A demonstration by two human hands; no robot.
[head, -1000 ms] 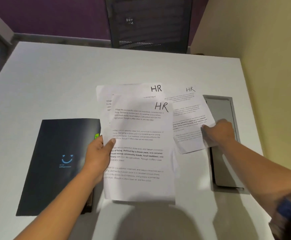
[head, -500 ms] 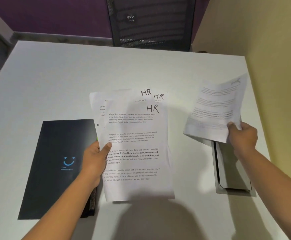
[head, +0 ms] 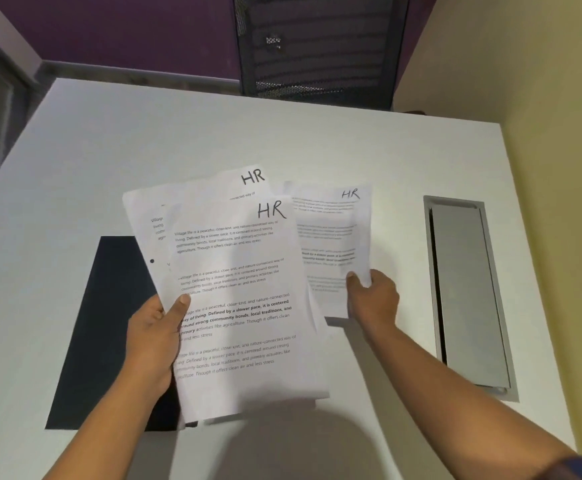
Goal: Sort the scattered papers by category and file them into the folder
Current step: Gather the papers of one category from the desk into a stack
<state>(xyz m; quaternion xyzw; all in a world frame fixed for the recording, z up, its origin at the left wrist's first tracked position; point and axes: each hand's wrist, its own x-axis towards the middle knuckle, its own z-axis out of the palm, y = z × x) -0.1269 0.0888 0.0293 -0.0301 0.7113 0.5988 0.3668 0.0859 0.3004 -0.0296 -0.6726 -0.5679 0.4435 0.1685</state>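
Observation:
My left hand (head: 154,330) grips a stack of white printed sheets (head: 244,306) marked "HR" at their left edge, thumb on top, holding them above the table. My right hand (head: 372,299) pinches one more "HR" sheet (head: 331,230) by its lower right corner and holds it just behind the stack's right edge, overlapping it. A dark folder (head: 109,306) lies closed on the white table (head: 213,140) to the left, partly hidden under the stack and my left forearm.
A grey metal cable hatch (head: 469,292) is set into the table on the right. A black mesh chair (head: 317,46) stands behind the far edge. A yellow wall runs along the right side.
My right hand lifted the single HR sheet off the table to the right, then carried it left until it meets the stack in my left hand. The stack tilted slightly.

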